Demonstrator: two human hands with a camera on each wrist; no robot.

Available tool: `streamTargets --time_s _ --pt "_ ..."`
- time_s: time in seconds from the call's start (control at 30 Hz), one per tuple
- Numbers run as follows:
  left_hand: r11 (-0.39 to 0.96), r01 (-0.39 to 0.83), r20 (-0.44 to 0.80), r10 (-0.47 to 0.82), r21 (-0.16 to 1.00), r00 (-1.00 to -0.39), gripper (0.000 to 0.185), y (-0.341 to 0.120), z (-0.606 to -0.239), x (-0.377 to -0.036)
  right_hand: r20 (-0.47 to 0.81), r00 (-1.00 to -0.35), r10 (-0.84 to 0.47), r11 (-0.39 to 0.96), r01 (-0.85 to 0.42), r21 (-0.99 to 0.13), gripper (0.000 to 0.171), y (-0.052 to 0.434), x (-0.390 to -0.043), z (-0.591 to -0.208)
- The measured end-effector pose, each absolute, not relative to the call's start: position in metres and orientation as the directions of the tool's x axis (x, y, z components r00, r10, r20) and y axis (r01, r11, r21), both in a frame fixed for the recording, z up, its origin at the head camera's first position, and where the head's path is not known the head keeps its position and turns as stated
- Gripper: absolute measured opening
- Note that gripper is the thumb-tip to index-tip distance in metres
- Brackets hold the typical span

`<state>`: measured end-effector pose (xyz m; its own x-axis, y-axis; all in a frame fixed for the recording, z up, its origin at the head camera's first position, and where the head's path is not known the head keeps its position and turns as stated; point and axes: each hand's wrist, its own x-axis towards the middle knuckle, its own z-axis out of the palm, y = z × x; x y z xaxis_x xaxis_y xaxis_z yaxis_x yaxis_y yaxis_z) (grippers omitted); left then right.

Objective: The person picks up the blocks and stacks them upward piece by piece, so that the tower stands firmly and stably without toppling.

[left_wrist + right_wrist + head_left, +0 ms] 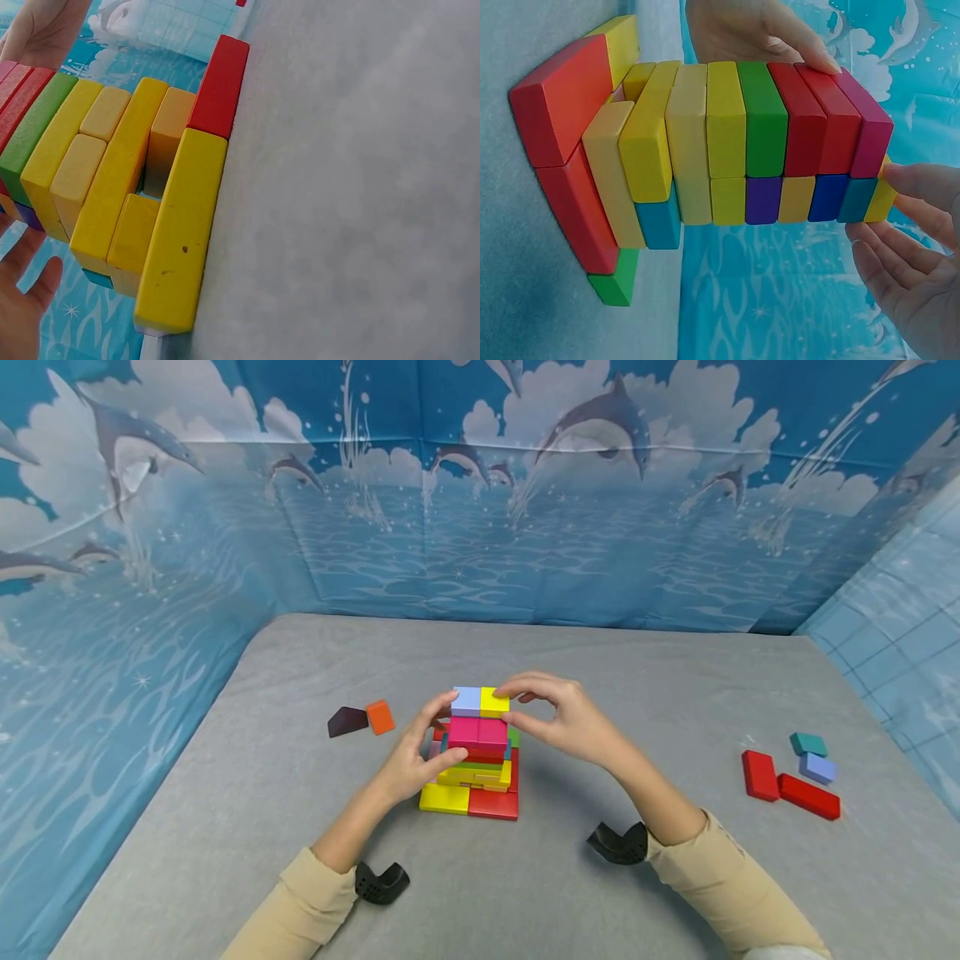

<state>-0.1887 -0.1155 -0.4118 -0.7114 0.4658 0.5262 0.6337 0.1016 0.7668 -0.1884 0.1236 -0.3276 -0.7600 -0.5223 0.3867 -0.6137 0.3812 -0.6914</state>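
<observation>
The right hand (570,718) is at the top of a tower of coloured wooden blocks (476,760), its thumb and fingertips pinching the small yellow block (494,701) on the uppermost layer. Beside that block, touching it, lies a lilac block (467,700), and just under both sits a pink layer (477,732). The left hand (415,760) curls round the tower's other side, thumb against the pink layer and fingers pressed on the yellow blocks lower down. The tower stands near the middle of the grey table (262,777), resting on a long yellow block (445,798) and a long red block (492,804) side by side. Toward the table's left edge lie a dark brown block (347,722) and an orange block (380,717), touching. Near the right edge are two red blocks (760,774), a teal block (808,744) and a pale blue block (817,767), close together.
</observation>
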Motion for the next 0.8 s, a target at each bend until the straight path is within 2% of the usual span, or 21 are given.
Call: streamTargets --time_s 0.23,0.43,0.53,0.63,0.73,0.8 --pt "0.093 0.639 0.535 0.464 0.764 -0.706 0.068 -0.115 -0.412 -0.189 0.403 -0.764 -0.503 0.37 -0.612 -0.699 0.036 0.136 -0.188 -0.328" --pt "0.103 0.635 0.526 0.468 0.766 -0.71 0.068 -0.115 -0.412 -0.188 0.486 -0.812 -0.323 0.431 -0.583 -0.689 0.037 0.207 -0.192 -0.34" --pt "0.104 0.632 0.524 0.467 0.768 -0.713 0.069 -0.115 -0.412 -0.187 0.449 -0.87 -0.203 0.529 -0.483 -0.698 0.037 0.268 -0.198 -0.361" --pt "0.109 0.632 0.522 0.465 0.767 -0.715 0.068 -0.114 -0.413 -0.187 0.369 -0.927 -0.067 0.683 -0.312 -0.661 0.04 0.34 -0.203 -0.393" --pt "0.112 0.634 0.524 0.463 0.765 -0.714 0.067 -0.113 -0.409 -0.186 0.316 -0.947 0.056 0.788 -0.153 -0.596 0.044 0.412 -0.204 -0.428" --pt "0.112 0.636 0.527 0.463 0.763 -0.713 0.065 -0.112 -0.401 -0.181 0.281 -0.951 0.126 0.833 -0.052 -0.55 0.046 0.442 -0.195 -0.436"
